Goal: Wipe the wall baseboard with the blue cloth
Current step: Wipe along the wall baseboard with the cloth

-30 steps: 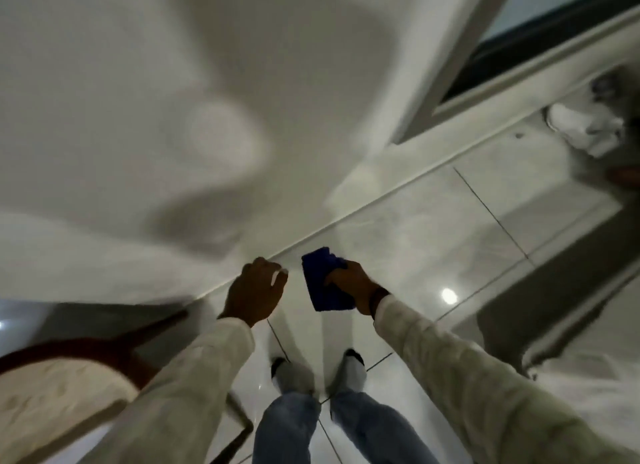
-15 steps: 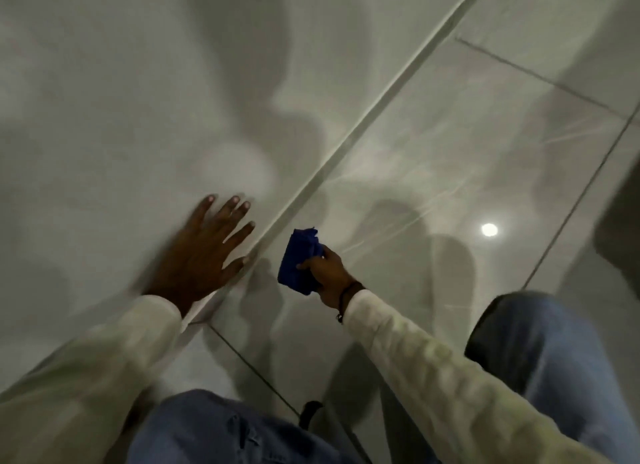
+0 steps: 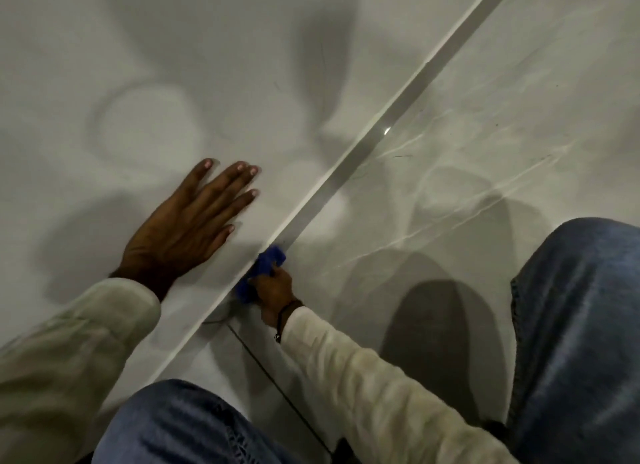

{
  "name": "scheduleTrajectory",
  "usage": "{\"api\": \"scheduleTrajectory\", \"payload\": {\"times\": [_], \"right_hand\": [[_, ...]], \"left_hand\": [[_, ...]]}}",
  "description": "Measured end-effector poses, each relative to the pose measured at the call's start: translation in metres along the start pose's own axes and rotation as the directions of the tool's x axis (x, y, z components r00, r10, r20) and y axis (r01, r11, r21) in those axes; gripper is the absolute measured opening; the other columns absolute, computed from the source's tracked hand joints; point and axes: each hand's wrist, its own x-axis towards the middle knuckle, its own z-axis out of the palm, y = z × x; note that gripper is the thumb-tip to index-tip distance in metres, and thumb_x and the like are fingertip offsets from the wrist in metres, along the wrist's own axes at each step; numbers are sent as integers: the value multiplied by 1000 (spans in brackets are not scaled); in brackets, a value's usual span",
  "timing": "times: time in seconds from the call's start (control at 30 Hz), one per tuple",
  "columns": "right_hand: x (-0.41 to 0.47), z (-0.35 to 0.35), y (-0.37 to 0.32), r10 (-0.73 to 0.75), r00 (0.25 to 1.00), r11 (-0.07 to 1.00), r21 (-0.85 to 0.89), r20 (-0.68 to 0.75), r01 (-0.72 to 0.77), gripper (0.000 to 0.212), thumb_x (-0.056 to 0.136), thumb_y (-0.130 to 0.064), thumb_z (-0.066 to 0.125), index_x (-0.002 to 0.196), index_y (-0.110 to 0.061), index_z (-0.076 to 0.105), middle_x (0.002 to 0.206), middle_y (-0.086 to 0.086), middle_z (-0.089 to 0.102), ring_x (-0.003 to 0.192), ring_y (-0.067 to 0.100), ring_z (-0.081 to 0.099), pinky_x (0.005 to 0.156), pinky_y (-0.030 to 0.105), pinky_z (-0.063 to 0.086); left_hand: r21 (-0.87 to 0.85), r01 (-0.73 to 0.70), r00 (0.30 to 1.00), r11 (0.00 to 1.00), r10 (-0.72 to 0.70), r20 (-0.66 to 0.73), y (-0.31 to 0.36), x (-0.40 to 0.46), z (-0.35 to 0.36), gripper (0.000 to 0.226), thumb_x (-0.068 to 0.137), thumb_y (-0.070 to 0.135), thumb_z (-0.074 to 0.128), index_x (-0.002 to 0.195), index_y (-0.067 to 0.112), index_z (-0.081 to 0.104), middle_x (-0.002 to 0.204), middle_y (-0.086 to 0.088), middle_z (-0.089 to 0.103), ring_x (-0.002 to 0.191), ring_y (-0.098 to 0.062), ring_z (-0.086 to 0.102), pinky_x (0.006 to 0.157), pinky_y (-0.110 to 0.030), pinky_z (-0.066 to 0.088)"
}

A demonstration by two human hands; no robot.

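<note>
The grey baseboard [image 3: 374, 141] runs diagonally from lower left to upper right where the white wall [image 3: 173, 65] meets the glossy tiled floor [image 3: 485, 134]. My right hand [image 3: 275, 290] grips the crumpled blue cloth [image 3: 265, 268] and presses it against the baseboard's face. Part of the cloth is hidden behind my fingers. My left hand [image 3: 188, 226] lies flat on the wall above the baseboard, fingers spread, holding nothing.
My two knees in blue jeans [image 3: 575, 325] frame the bottom of the view, one at the right and one at the lower middle. A dark grout line [image 3: 277, 384] crosses the floor below my right wrist. Shadows fall on wall and floor.
My right hand has brought the cloth from above the floor onto the baseboard. The left hand has slid further up the wall. The view has dropped lower and closer.
</note>
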Motion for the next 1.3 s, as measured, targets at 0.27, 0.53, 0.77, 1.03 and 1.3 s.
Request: {"api": "scheduleTrajectory", "payload": {"times": [0.27, 0.53, 0.77, 1.03, 1.3], "right_hand": [[31, -19, -42, -87, 992, 965, 237, -95, 108, 27, 94, 9, 47, 109, -6, 64, 102, 21, 62, 103, 37, 60, 95, 53, 50], [21, 10, 24, -12, 996, 991, 134, -83, 23, 45, 87, 7, 56, 130, -6, 63, 128, 20, 67, 119, 39, 64, 105, 54, 53], [24, -9, -15, -58, 998, 976, 207, -33, 64, 26, 91, 14, 47, 93, -9, 59, 101, 19, 58, 89, 32, 58, 76, 45, 50], [38, -28, -48, -177, 971, 977, 93, -164, 194, 28, 91, 10, 48, 111, 1, 66, 111, 26, 67, 102, 40, 66, 96, 52, 56], [17, 2, 19, 7, 995, 993, -121, -100, -19, 37, 92, 0, 57, 127, 6, 62, 131, 30, 64, 122, 46, 62, 105, 57, 52]], "left_hand": [[47, 4, 1000, 999, -3, -26, 2, 0, 5, 71, 111, 38, 21, 170, 7, -3, 178, -23, -5, 165, -39, 3, 129, -62, -16], [27, 24, 1000, 999, -24, -15, 1, 0, 1, 71, 111, 41, 20, 170, 9, -3, 178, -22, -5, 166, -38, 3, 132, -58, 1], [40, 19, 999, 999, -20, 26, 0, -2, -9, 70, 112, 40, 15, 169, 7, -9, 178, -22, -10, 165, -38, 0, 133, -57, 6], [27, 13, 999, 1000, -14, 43, -1, -1, -10, 71, 112, 40, 13, 168, 5, -12, 177, -25, -12, 165, -40, -3, 132, -58, 4], [63, 21, 1000, 998, -22, 5, 0, -2, -4, 72, 111, 42, 13, 169, 6, -10, 178, -23, -8, 166, -38, 2, 134, -55, 8]]}}
